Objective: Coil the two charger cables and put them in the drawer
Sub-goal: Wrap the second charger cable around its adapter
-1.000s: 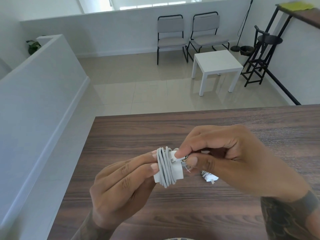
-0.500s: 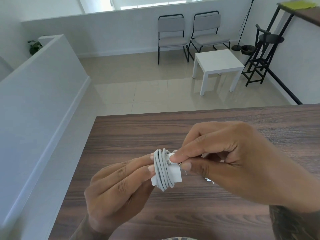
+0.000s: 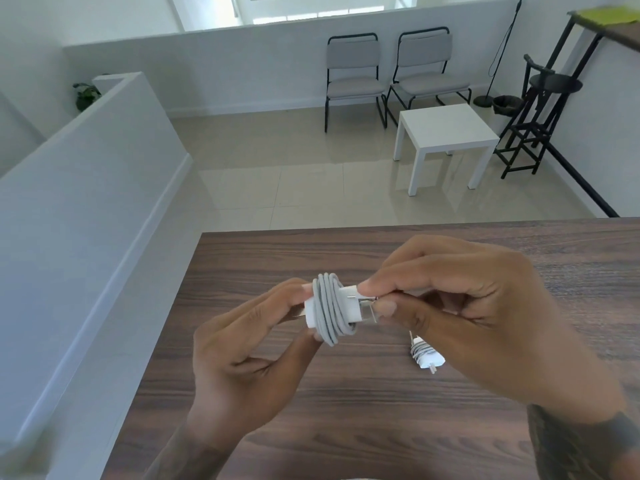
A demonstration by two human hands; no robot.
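Note:
A white charger [image 3: 330, 308] with its grey-white cable wound around the block is held above the dark wooden table [image 3: 346, 403]. My left hand [image 3: 249, 348] grips its left end between thumb and fingers. My right hand [image 3: 460, 317] pinches the cable's plug end at the charger's right side, by the metal prongs. A second, smaller white charger [image 3: 425, 355] with its cable coiled around it lies on the table below my right hand. No drawer is in view.
The table's far edge and left edge are close to my hands, with a drop to tiled floor beyond. A white partition wall [image 3: 86, 202] runs along the left. Two grey chairs [image 3: 388, 74], a white side table [image 3: 446, 133] and a black stool [image 3: 540, 109] stand farther off.
Both hands have lifted the wound charger a little higher and turned it slightly. The second coiled charger on the table has come fully into sight below my right hand.

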